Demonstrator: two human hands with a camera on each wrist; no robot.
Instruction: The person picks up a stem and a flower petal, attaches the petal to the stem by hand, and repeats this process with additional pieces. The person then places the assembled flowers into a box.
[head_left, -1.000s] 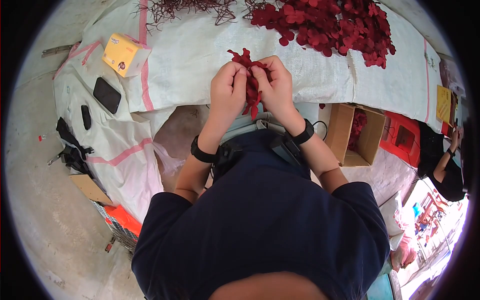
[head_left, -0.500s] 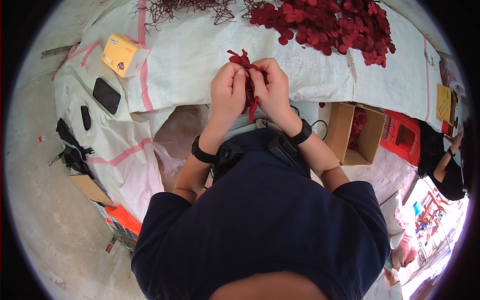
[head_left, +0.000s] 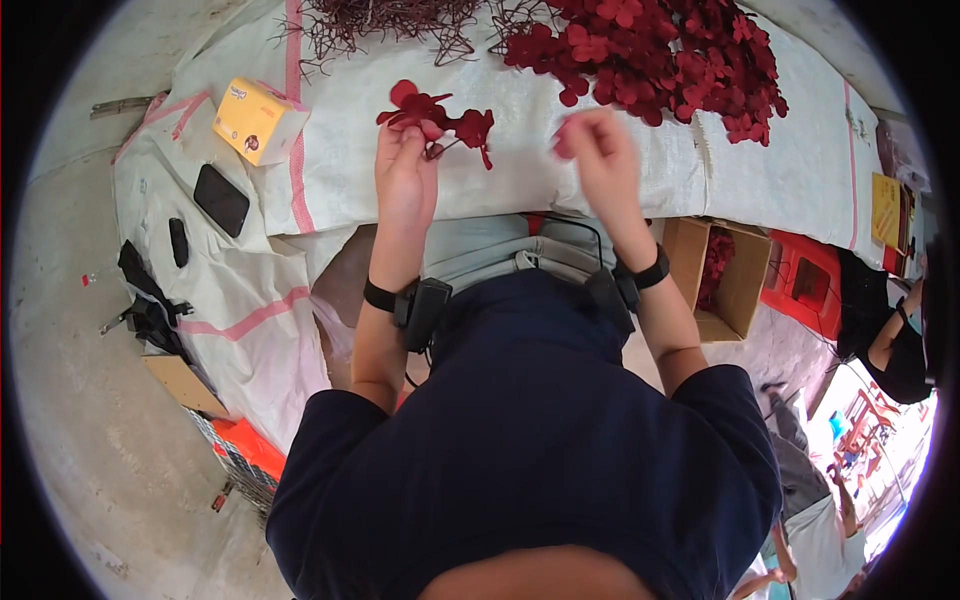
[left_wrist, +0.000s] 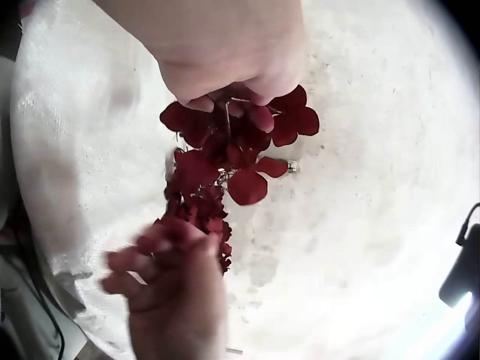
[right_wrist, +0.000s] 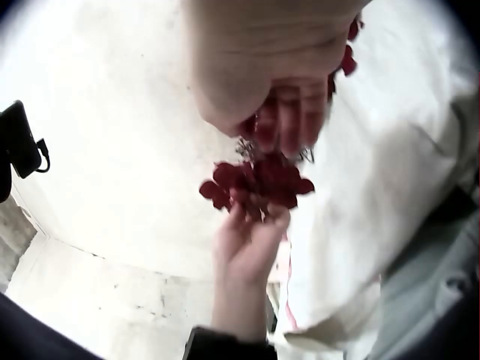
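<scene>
In the head view the left hand (head_left: 407,180) pinches a thin stem bearing dark red petals (head_left: 470,128). To its right, the blurred right hand (head_left: 608,170) has curled fingers with a small red piece (head_left: 563,140) at the fingertips. The hands are apart. From the left wrist view, the left hand (left_wrist: 232,45) grips the stem among red petals (left_wrist: 247,185), and the right hand (left_wrist: 180,292) is blurred below. The right wrist view shows the right hand (right_wrist: 277,67) above the petals (right_wrist: 277,176) in the left hand (right_wrist: 247,251).
A heap of red petals (head_left: 690,60) and brown wiry stems (head_left: 370,25) lie at the back of the white sheet (head_left: 350,180). To the left are a yellow box (head_left: 252,118) and a phone (head_left: 221,200); to the right, a cardboard box (head_left: 685,250) and other people.
The hands have moved apart, the left one leftward with the red flower piece and the right one rightward with a small red piece. More people have come into view at lower right.
</scene>
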